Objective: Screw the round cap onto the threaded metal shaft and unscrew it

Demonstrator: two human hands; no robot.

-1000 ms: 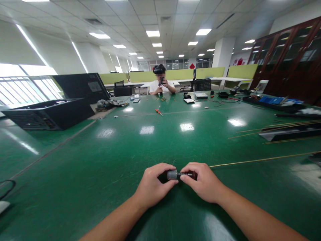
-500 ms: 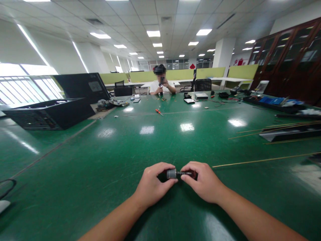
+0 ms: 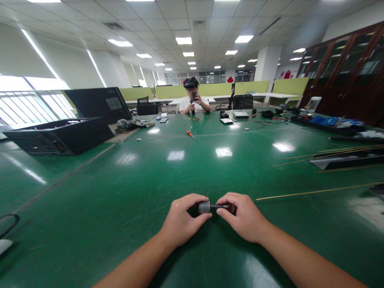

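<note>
My left hand (image 3: 184,218) is closed, thumb and fingers pinching a small grey cylinder (image 3: 204,207) that looks like a little motor. From its right side runs a thin dark ridged shaft (image 3: 213,207). My right hand (image 3: 244,216) is closed on the far end of this shaft, thumb and forefinger meeting over it. A dark reddish-brown part (image 3: 232,208) shows inside the curl of the right hand; most of it is hidden. The cylinder and shaft lie level, just above or on the green tabletop (image 3: 135,180); I cannot tell which.
Thin brass-coloured rods (image 3: 300,195) and a dark metal channel (image 3: 336,160) lie on the right. A black computer case (image 3: 60,138) stands at the left. Farther off lies an orange screwdriver (image 3: 190,134). Across the table sits another person (image 3: 195,102), both hands round a dark object.
</note>
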